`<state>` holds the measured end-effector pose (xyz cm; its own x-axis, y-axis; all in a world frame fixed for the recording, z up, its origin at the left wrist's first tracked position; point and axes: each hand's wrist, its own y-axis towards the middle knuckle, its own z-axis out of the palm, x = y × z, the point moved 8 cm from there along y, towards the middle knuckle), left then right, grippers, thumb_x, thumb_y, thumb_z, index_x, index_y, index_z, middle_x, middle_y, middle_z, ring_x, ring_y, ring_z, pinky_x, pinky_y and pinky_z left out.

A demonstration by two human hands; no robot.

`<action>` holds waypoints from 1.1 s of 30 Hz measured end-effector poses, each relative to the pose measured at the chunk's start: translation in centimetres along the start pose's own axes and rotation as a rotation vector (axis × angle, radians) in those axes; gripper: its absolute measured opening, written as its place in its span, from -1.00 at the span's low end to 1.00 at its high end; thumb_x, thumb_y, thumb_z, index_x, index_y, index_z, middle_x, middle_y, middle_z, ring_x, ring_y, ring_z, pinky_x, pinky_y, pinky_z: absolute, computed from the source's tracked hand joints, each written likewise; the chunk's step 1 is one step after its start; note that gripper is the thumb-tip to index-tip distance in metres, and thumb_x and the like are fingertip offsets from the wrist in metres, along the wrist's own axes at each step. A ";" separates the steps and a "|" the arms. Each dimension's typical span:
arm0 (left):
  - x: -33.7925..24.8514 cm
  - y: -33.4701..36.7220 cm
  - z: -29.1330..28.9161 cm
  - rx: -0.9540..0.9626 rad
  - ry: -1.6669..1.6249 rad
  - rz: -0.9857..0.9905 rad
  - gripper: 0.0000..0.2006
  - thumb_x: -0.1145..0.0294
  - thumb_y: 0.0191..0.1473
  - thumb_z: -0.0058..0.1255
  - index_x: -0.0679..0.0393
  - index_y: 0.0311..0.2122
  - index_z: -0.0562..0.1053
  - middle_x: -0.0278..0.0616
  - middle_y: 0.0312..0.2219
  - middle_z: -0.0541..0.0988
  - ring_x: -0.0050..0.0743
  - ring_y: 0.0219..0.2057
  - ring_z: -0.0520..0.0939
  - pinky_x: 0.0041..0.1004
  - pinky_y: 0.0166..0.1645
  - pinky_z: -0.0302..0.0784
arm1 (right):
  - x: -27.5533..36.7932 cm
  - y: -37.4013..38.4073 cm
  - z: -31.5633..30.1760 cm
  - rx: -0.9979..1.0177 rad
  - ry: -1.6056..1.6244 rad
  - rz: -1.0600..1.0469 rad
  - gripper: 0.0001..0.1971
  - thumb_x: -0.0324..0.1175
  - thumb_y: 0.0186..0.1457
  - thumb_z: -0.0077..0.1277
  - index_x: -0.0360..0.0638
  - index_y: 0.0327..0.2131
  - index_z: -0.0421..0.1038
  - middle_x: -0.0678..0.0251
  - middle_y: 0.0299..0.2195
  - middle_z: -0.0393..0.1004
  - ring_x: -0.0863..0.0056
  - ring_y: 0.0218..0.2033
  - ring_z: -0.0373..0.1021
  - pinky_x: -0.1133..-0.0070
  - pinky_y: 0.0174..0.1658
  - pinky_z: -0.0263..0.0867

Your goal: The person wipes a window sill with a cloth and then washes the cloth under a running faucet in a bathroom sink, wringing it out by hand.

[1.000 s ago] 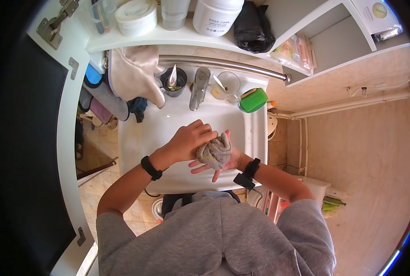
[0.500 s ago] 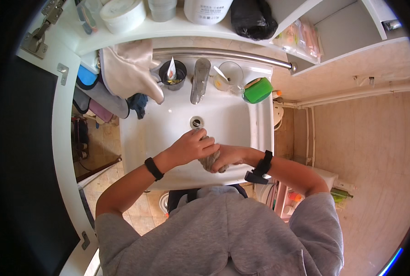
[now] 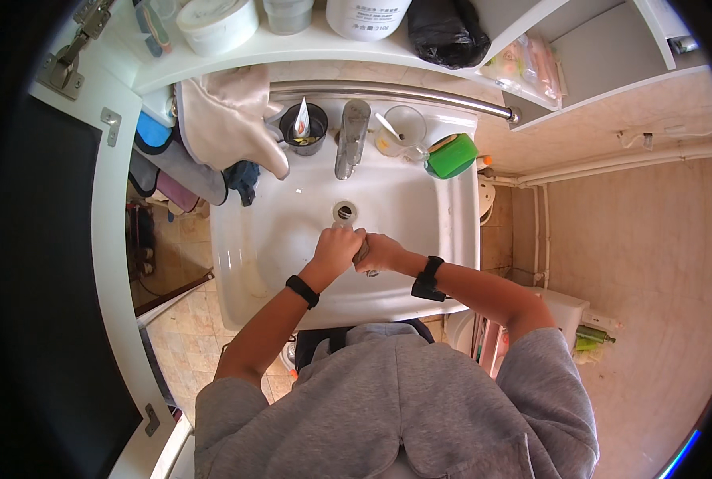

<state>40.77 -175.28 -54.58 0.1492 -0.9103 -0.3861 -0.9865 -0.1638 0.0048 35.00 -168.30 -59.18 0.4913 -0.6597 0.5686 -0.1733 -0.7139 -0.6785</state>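
Over the white sink [image 3: 264,239], my left hand [image 3: 338,248] and my right hand [image 3: 385,253] are closed side by side around a greyish-brown cloth [image 3: 361,254]. Only a small bunched part of the cloth shows between the two fists and a bit below them; my fingers hide the rest. Both hands are just on the near side of the drain [image 3: 345,211]. Beyond them stands the metal faucet [image 3: 352,140], and no water stream is visible from it.
A black cup [image 3: 312,144] with a tube and a glass mug [image 3: 401,132] flank the faucet. A green soap box [image 3: 452,157] lies at the sink's back right corner. Satin-like cloth [image 3: 220,120] hangs at the back left. A loaded shelf [image 3: 308,52] overhangs the back.
My hands have come level with each other, the right one moving up slightly. The cloth, plainly visible below my fingers before, is now mostly covered by tightened fists.
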 end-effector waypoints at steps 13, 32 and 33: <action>1.9 -0.9 1.5 0.007 -0.014 -0.256 -0.71 0.42 -0.28 0.25 0.13 -0.35 0.44 -0.09 -0.49 0.54 0.00 -0.43 0.59 -0.14 -0.41 0.51 | 1.8 0.2 -0.6 -0.145 -0.155 -0.074 -0.44 -0.04 -0.32 0.28 -0.13 -0.23 0.39 0.15 -0.39 0.58 0.11 -0.31 0.52 0.30 -0.23 0.43; 3.4 -2.9 -1.9 0.084 -0.455 -0.377 -0.65 0.34 -0.27 0.26 0.14 -0.30 0.45 0.01 -0.37 0.63 0.08 -0.29 0.62 -0.13 -0.21 0.54 | 6.7 -2.2 -2.2 -0.180 -0.481 -0.536 -0.45 -0.25 -0.28 0.22 -0.14 -0.13 0.33 0.18 -0.34 0.52 0.10 -0.39 0.50 0.29 -0.34 0.42; 3.3 -3.0 -1.9 0.083 -0.457 -0.381 -0.65 0.34 -0.27 0.26 0.14 -0.30 0.45 0.01 -0.37 0.63 0.08 -0.29 0.62 -0.13 -0.21 0.54 | 6.8 -2.5 -2.2 -0.193 -0.487 -0.547 -0.45 -0.26 -0.30 0.24 -0.17 -0.14 0.33 0.15 -0.34 0.53 0.10 -0.39 0.51 0.28 -0.33 0.42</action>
<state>44.36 -178.51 -54.16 0.4676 -0.5348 -0.7038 -0.8738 -0.3998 -0.2768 36.84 -171.50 -52.59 0.8641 -0.0537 0.5005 0.0789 -0.9676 -0.2400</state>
